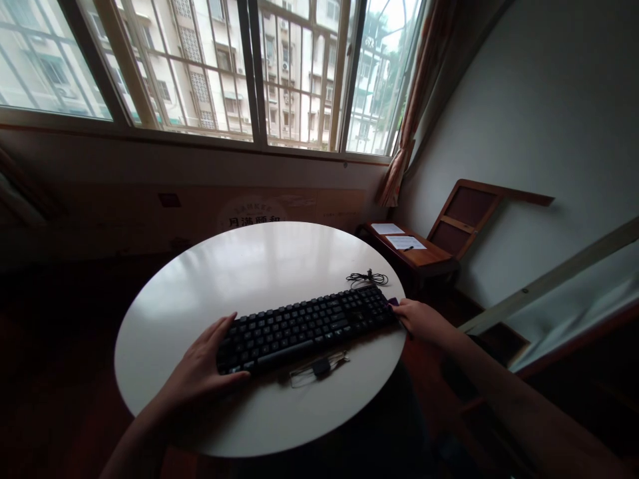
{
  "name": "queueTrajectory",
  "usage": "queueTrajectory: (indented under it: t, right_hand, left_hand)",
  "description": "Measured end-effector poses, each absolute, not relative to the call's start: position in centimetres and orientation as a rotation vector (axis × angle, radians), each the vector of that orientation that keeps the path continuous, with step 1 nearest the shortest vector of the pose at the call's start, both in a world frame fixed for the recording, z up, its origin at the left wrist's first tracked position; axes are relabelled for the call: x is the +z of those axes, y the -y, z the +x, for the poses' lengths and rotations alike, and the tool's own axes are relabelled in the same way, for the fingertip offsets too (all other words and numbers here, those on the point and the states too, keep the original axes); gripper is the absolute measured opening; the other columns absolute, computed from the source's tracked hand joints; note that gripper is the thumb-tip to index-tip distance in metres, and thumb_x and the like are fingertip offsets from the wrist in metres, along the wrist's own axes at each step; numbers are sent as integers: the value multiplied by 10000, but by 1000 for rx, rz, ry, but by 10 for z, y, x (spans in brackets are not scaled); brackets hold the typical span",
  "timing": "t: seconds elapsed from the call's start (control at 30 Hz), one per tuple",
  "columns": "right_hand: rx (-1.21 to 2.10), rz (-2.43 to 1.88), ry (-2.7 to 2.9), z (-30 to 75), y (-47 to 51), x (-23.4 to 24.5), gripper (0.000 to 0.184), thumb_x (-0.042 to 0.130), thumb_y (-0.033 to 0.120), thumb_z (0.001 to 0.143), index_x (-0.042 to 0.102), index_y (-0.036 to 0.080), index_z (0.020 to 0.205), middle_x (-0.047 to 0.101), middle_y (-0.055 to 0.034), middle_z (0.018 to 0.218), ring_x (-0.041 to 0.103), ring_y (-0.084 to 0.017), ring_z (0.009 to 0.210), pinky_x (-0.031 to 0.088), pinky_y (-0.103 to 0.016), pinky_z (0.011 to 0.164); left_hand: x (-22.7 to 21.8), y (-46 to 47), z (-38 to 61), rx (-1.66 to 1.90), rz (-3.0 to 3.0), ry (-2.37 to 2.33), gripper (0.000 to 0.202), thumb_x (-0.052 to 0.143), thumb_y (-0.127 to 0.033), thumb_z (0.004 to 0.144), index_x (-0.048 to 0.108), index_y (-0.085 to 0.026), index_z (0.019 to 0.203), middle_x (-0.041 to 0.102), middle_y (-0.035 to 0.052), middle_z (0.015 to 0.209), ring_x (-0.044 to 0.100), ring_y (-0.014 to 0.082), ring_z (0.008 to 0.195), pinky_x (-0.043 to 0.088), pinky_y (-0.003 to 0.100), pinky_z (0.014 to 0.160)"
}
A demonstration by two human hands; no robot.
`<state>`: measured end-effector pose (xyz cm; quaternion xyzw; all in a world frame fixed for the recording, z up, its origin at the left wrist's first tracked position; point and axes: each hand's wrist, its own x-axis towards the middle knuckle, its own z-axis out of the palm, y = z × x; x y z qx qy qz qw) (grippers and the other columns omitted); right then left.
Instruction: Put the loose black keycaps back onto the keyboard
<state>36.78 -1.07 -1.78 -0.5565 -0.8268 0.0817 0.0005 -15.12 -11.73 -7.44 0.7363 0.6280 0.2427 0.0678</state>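
Observation:
A black keyboard (309, 327) lies at a slant on the round white table (164, 313). My left hand (207, 359) grips its left end, the thumb along the near edge and the fingers at the far corner. At the right end, my right hand (422, 320) has its fingers closed on a small purple thing (394, 302), mostly hidden, which could be a cloth. Just in front of the keyboard rests a small tool with thin wire loops and a dark middle (321, 368). Behind the keyboard's right end is a coiled black cable (368, 278).
Beyond the table's right edge stands a low wooden table (424, 256) bearing papers (405, 242) and a pen. A wooden chair-like frame (464, 213) leans by the wall. Barred windows (299, 80) and a curtain (399, 166) are at the back.

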Motion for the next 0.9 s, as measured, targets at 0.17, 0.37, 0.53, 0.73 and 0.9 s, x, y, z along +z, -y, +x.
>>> queueTrajectory:
  t: [0.17, 0.37, 0.53, 0.73, 0.9]
  right_hand:
    - [269, -1752, 2619, 373, 28, -13, 370, 424, 250, 1001, 764, 205, 1142, 666, -98, 1103, 638, -132, 943, 455, -181, 830]
    - [204, -1631, 2597, 342, 28, 17, 336, 468, 213, 979, 793, 173, 1050, 669, -117, 1032, 647, -189, 927, 481, -266, 849]
    - [275, -1241, 2679, 236, 33, 38, 343, 474, 281, 1019, 734, 281, 1243, 656, -71, 1076, 631, -159, 923, 475, -259, 841]
    - [421, -708, 2736, 92, 31, 33, 358, 502, 318, 1027, 694, 271, 1326, 658, -70, 1095, 611, -107, 911, 450, -208, 873]
    - [358, -651, 2858, 31, 22, 15, 324, 524, 265, 981, 738, 225, 1221, 674, -78, 1092, 631, -128, 918, 461, -210, 847]
  left_hand:
    - [-66, 121, -144, 732, 2165, -1888, 1133, 737, -664, 688, 306, -156, 1604, 413, 189, 1599, 444, 430, 1431, 425, 541, 1170]
    - [-54, 133, -133, 745, 2073, -1822, 1139, 782, -590, 708, 265, -140, 1618, 320, 211, 1644, 346, 426, 1492, 333, 557, 1224]
    - [-58, 138, -143, 991, 1861, -1593, 1138, 764, -590, 769, 136, -236, 1649, 139, 146, 1717, 189, 371, 1566, 211, 549, 1267]
    - [-72, 142, -159, 1113, 1780, -1591, 1217, 775, -633, 744, 77, -226, 1653, 127, 177, 1713, 157, 368, 1573, 190, 553, 1270]
    - [-78, 150, -160, 909, 1979, -1915, 1215, 782, -578, 736, 75, -209, 1653, 314, 217, 1648, 276, 422, 1526, 160, 643, 1243]
